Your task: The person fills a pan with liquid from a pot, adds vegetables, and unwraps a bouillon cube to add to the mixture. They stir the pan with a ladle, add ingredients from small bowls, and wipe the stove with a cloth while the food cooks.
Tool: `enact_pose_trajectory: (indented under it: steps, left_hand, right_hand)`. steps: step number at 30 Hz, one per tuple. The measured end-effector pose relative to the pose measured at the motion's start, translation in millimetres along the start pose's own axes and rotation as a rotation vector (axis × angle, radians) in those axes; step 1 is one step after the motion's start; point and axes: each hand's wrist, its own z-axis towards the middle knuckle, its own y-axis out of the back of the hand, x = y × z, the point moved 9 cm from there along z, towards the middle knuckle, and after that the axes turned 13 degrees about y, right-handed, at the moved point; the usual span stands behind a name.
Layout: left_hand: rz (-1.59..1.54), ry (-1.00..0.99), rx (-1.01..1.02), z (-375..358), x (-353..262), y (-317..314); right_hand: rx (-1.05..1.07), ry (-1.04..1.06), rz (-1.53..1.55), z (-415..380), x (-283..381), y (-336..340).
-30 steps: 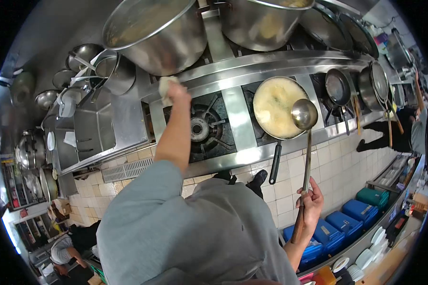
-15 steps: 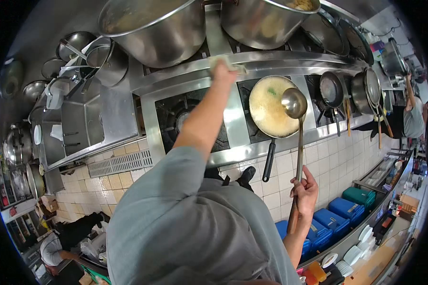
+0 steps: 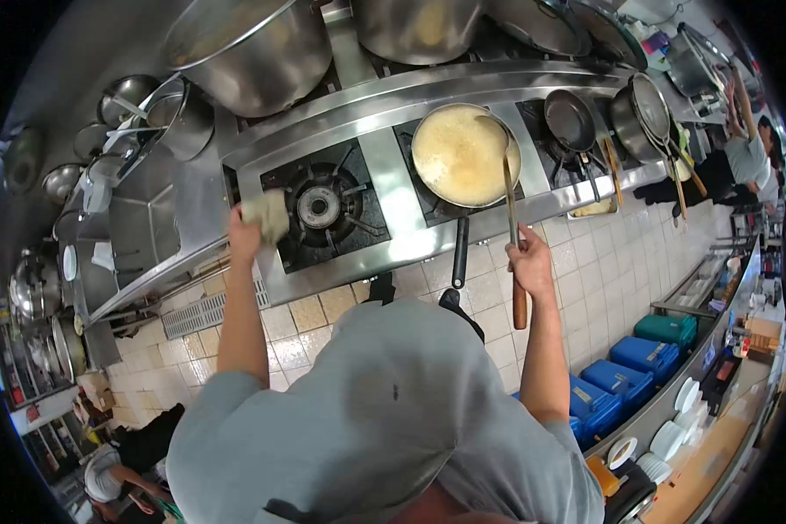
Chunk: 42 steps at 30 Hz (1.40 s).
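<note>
My right hand (image 3: 531, 262) is closed round the long handle of a ladle (image 3: 510, 196), whose grip end is wooden. The ladle's bowl is down in the yellowish, frothy liquid (image 3: 458, 153) at the right side of a frying pan (image 3: 460, 253). That pan sits on a burner with its black handle pointing towards me. My left hand (image 3: 244, 234) grips a pale, folded cloth (image 3: 269, 217) at the left end of the stove, beside a bare burner (image 3: 319, 207).
Large steel pots (image 3: 253, 61) stand along the back. To the right are a dark frying pan (image 3: 569, 122) and stacked pans with strainers (image 3: 651, 109). A sink (image 3: 153, 214) lies left. Blue bins (image 3: 620, 384) line the floor at right. Other people (image 3: 742, 157) work at far right and lower left.
My left hand has swept the cloth from the stove's back ledge to its left front. The ladle's bowl has gone from above the pan into the liquid. My view has shifted.
</note>
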Motion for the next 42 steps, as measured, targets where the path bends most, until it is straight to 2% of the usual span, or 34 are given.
enact_pose_trajectory:
  steps: [1,3,4,6,7,8,10,11,12,14,15,16,18,19,20,22,23,27,28,29,31,32,33,34,35,36,38,39,40,41,42]
  left_hand:
    - [0.236,-0.072,-0.114,-46,-11,9]
    - [0.464,0.146,-0.217,-82,53,-2]
    - [0.458,0.151,-0.229,-100,72,-17]
    - [0.667,0.004,-0.233,-136,92,-65]
    - [0.551,0.073,-0.214,-133,117,-75]
    - [0.549,0.081,-0.225,-138,108,-80]
    - [0.614,0.254,-0.298,-154,82,-71]
    - [0.612,0.250,-0.322,-172,46,-64]
    - [0.621,0.255,-0.326,-178,44,-68]
    - [0.493,0.272,-0.228,-175,54,-72]
    - [0.495,0.264,-0.276,-155,93,-70]
    - [0.497,0.260,-0.277,-146,109,-65]
    - [0.235,0.228,-0.184,-139,133,-69]
    - [0.155,0.192,-0.251,-136,145,-67]
    - [0.151,0.201,-0.256,-150,136,-66]
    - [0.210,0.135,-0.402,-194,88,-61]
    - [0.155,0.119,-0.427,-210,92,-71]
    - [0.184,0.111,-0.283,-291,157,-128]
    - [0.191,0.128,-0.154,-316,183,-142]
    - [0.252,0.394,-0.011,-354,214,-152]
    - [0.563,0.677,0.395,-419,305,-168]
    - [0.337,1.006,0.627,-471,347,-170]
    - [0.112,1.251,0.540,-522,314,-145]
    - [0.051,1.259,0.642,-541,382,-142]
    - [0.062,1.266,0.660,-553,405,-130]
    - [0.171,1.147,0.679,-549,418,-121]
    - [0.710,0.469,0.834,-519,435,-116]
    - [1.000,0.288,0.858,-517,421,-103]
    - [1.011,0.296,0.853,-519,408,-94]
    - [0.481,0.728,0.522,-513,390,-71]
    - [-0.082,1.072,0.143,-513,373,-50]
  right_hand:
    - [0.026,-0.053,0.182,1,-10,-8]
    - [0.058,-0.116,0.496,-6,-21,-20]
    - [0.067,-0.105,0.497,-6,-18,-15]
    - [0.153,-0.300,0.877,-17,-16,-19]
    - [0.132,-0.336,0.970,-21,-16,-13]
    - [0.146,-0.332,0.970,-20,-21,-5]
    - [0.258,-0.425,1.332,-21,-24,0]
    - [0.294,-0.420,1.350,-18,-30,6]
    - [0.300,-0.428,1.355,-18,-27,14]
    - [0.350,-0.302,1.026,-17,-19,36]
    - [0.356,-0.247,0.933,-16,-16,45]
    - [0.354,-0.246,0.937,-18,-16,49]
    - [0.332,-0.171,0.878,-13,-12,64]
    - [0.341,-0.166,0.870,-10,-13,69]
    - [0.331,-0.125,0.839,-6,-16,75]
    - [0.326,-0.088,0.810,-3,-18,81]
    - [0.326,-0.036,0.766,-1,-14,86]
    - [0.295,0.047,0.723,2,-4,97]
    - [0.309,0.050,0.722,1,-3,95]
    - [0.291,0.061,0.705,2,-3,97]
    - [0.287,0.082,0.678,3,-2,98]
    - [0.287,0.095,0.629,3,-5,97]
    - [0.278,0.105,0.577,3,-8,98]
    - [0.268,0.107,0.565,2,-9,96]
    - [0.255,0.091,0.547,0,-11,92]
    - [0.243,0.071,0.533,-2,-13,92]
    - [0.265,0.057,0.428,1,-18,91]
    - [0.235,0.214,0.158,7,-15,92]
    - [0.207,0.371,-0.108,13,-9,87]
    - [0.212,0.333,-0.042,21,-17,79]
    - [0.218,0.332,-0.028,29,-22,71]
